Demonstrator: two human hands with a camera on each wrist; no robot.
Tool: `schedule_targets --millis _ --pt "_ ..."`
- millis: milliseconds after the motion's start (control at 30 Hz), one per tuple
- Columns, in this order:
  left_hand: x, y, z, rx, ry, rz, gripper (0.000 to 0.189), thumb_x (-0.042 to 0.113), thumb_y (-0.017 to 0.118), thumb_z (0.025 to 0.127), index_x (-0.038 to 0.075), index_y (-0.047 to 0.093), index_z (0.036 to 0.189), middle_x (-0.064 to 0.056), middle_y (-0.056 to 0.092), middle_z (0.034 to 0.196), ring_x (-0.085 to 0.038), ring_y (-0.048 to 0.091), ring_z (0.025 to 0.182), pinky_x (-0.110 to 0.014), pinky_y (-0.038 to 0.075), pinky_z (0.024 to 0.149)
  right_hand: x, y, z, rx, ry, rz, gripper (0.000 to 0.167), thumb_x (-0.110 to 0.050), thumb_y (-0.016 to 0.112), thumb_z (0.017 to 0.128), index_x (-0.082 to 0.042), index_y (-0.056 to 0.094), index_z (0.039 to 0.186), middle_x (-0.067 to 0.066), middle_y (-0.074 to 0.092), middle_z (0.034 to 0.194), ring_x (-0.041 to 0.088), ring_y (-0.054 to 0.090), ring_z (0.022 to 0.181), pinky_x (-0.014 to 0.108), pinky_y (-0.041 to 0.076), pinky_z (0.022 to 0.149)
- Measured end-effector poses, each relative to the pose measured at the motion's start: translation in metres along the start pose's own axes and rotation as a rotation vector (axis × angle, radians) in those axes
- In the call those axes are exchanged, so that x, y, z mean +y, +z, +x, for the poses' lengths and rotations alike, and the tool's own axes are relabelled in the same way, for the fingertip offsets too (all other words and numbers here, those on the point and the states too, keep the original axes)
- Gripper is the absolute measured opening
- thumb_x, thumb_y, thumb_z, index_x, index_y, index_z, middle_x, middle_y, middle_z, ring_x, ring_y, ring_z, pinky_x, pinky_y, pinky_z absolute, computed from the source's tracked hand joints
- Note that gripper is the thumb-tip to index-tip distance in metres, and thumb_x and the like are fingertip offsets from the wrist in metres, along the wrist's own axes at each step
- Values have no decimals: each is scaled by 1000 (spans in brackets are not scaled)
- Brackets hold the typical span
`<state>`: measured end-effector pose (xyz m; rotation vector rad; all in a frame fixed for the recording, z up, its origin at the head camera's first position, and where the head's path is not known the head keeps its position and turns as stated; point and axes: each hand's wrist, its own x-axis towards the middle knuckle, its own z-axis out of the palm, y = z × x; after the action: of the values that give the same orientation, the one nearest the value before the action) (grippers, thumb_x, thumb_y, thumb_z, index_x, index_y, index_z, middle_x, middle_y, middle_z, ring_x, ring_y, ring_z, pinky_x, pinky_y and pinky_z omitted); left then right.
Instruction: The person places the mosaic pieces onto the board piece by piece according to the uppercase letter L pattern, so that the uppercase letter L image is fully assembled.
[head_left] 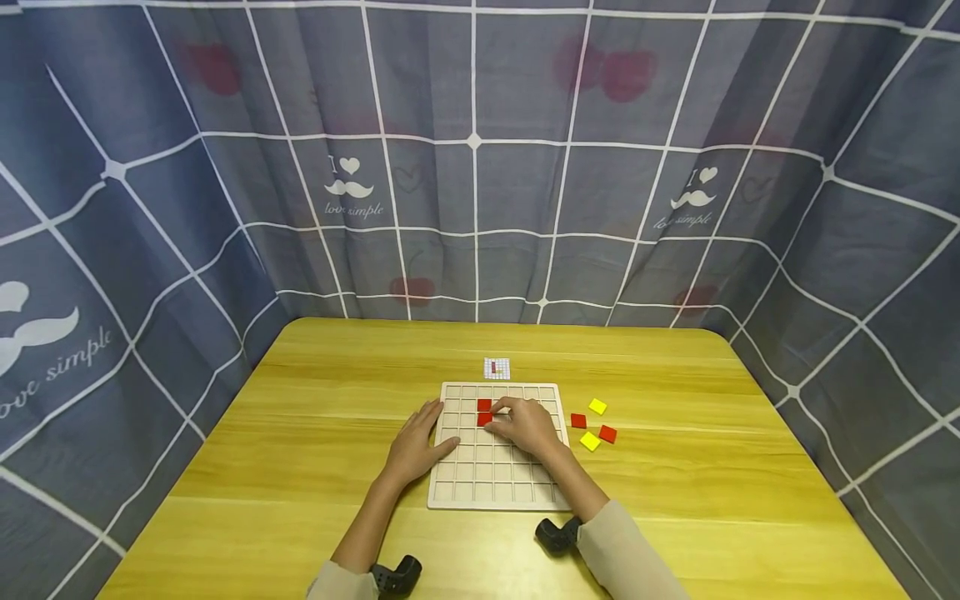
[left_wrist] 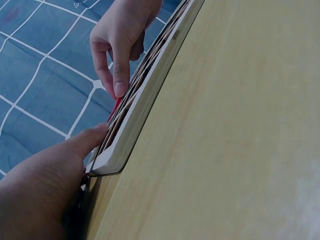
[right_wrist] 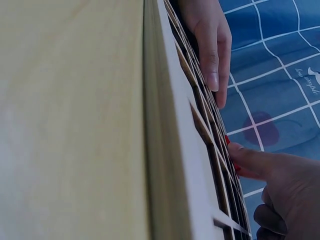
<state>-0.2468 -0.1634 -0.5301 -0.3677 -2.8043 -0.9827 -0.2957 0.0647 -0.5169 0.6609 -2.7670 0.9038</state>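
Note:
A wooden grid board (head_left: 471, 497) with raised square cells lies on the table. Two red square tiles sit one below the other in its upper part: an upper red tile (head_left: 484, 405) and a lower red tile (head_left: 484, 420). My right hand (head_left: 523, 425) pinches the lower one with thumb and forefinger at its right side. In the right wrist view, red shows at the tips of the right hand (right_wrist: 292, 187). My left hand (head_left: 415, 446) rests along the board's left edge, its fingers extended and its thumb over the board's surface.
Right of the board lie two loose red tiles (head_left: 608, 434) and two yellow tiles (head_left: 590, 441). A small printed grid card (head_left: 497, 368) lies just behind the board. A grey checked curtain (head_left: 420, 183) hangs around the wooden table (head_left: 300, 467).

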Motion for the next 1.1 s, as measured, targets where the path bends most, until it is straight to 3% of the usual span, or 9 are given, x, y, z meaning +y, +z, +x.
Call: schedule_targets --millis 233,400,567,800,1100 --pt "0 0 1 -9 -4 2 75 46 63 84 4 38 141 -14 34 145 -35 27 133 -58 25 102 1 -2 -1 6 -4 -5 28 -39 75 75 -21 73 96 -10 46 53 7 34 48 24 32 42" --pt "1 -1 1 -1 2 -5 75 45 63 84 3 38 140 -15 34 144 -36 27 133 -57 24 103 5 -6 -4 53 -12 30 27 -36 75 75 -20 73 97 -10 45 53 5 32 48 24 30 40" --pt "0 1 1 -3 4 7 74 45 62 84 2 38 140 -16 34 144 -34 27 134 -54 23 105 14 -15 -9 88 21 97 20 -31 74 78 -19 73 93 -11 33 46 4 22 44 22 22 38" --pt "0 2 0 -11 3 2 75 46 62 84 3 37 141 -15 33 145 -33 25 134 -52 22 107 46 -45 -19 136 111 154 17 -26 76 77 -18 74 92 -10 25 46 7 16 45 21 16 42" --pt "-1 2 0 -6 16 -4 75 45 62 85 2 37 141 -14 33 145 -32 25 134 -50 21 107 91 -80 -42 65 181 176 26 -29 74 78 -14 72 99 -6 28 44 7 18 39 20 18 38"
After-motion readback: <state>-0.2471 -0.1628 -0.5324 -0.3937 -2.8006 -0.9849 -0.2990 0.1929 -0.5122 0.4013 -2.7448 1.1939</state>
